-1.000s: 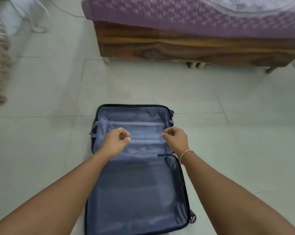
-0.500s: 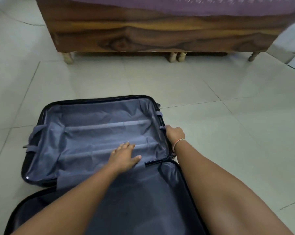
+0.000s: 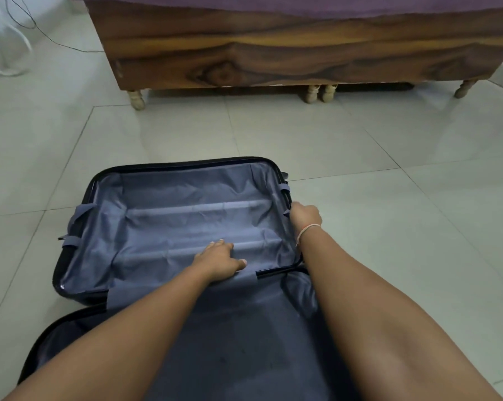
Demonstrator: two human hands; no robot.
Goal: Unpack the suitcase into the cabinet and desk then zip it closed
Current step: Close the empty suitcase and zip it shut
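The suitcase (image 3: 172, 227) lies open on the floor. The left hand (image 3: 219, 263) presses flat on its lining; the right hand (image 3: 305, 217) grips its right rim.

A bedroom in a home; a wooden bed frame (image 3: 287, 53) on short turned legs (image 3: 136, 98) stands at the far side, with a purple bedspread (image 3: 302, 4) hanging over its edge; the floor (image 3: 389, 198) is large pale glossy tiles; a thin cable (image 3: 56, 43) trails across it at the far left; an open suitcase (image 3: 186, 227) lies on the tiles.
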